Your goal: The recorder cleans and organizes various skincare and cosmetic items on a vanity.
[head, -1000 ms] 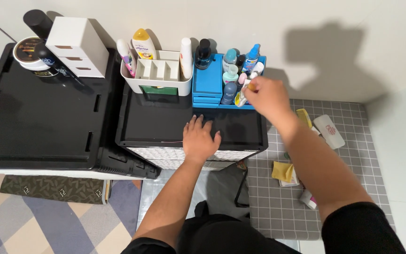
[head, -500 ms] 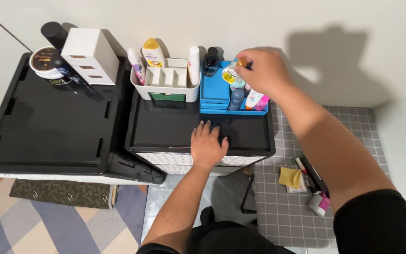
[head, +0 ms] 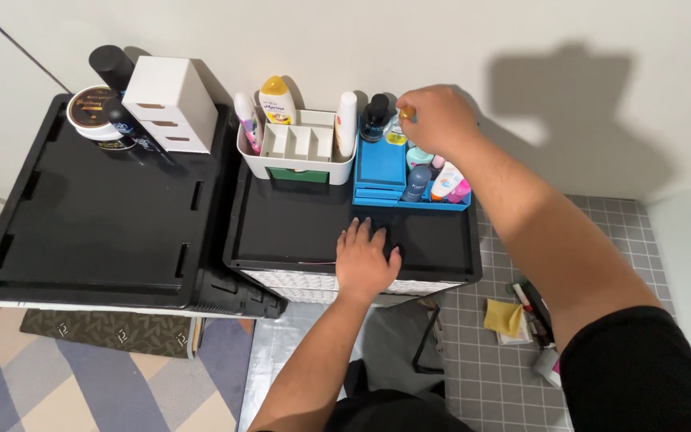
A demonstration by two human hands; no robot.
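While my right hand [head: 435, 118] pinches a small bottle [head: 399, 128] with a yellow cap by its top, the bottle hangs at the back of the blue organizer [head: 380, 164], just beside a dark bottle [head: 374, 117]. The fingers are clenched around the cap, so I see only the cap tip and a bit of pale yellow body. Below my hand, several other small bottles stand in the organizer's right part: a dark blue 1 [head: 419, 181], a white 1 [head: 445, 181] and a pink 1 [head: 459, 191].

My left hand [head: 366, 258] lies flat on the small black cabinet [head: 289, 226], palm down, fingers released and spread, holding nothing.

Left of the organizer, touching it, stands a white caddy [head: 297, 157] with a yellow-capped bottle [head: 277, 98] and a white tube [head: 346, 124] in it. Further left is a larger black cabinet [head: 97, 216] carrying a white drawer box [head: 169, 103] and a round tin [head: 93, 111]. On the grey tiled mat [head: 489, 360] to my right lie a yellow cloth [head: 503, 317] and some small items too blurred to tell.
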